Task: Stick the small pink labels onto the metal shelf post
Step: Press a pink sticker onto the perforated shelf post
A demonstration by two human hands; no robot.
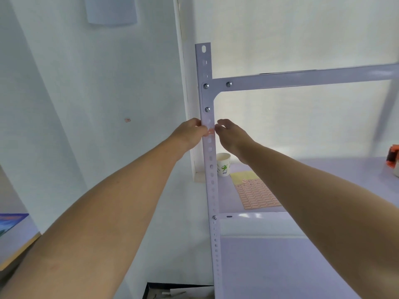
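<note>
Both the left hand (pixel 191 131) and right hand (pixel 228 134) pinch a small pink label (pixel 210 132), its print unreadable, against the white perforated metal shelf post (pixel 212 182).

White shelf post (pixel 210 160) with holes, pink label (pixel 210 132), pink-gridded label sheet (pixel 257 196), green-printed white cup (pixel 223 167)

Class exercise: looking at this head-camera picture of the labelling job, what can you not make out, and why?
- Pink label on the shelf post: print too small, edges hidden by fingertips of left hand and right hand.
- Label sheet: partly hidden by the right forearm.
- Orange object: cut off by the right edge.
- Pink speck on the wall: too small to identify.
</note>
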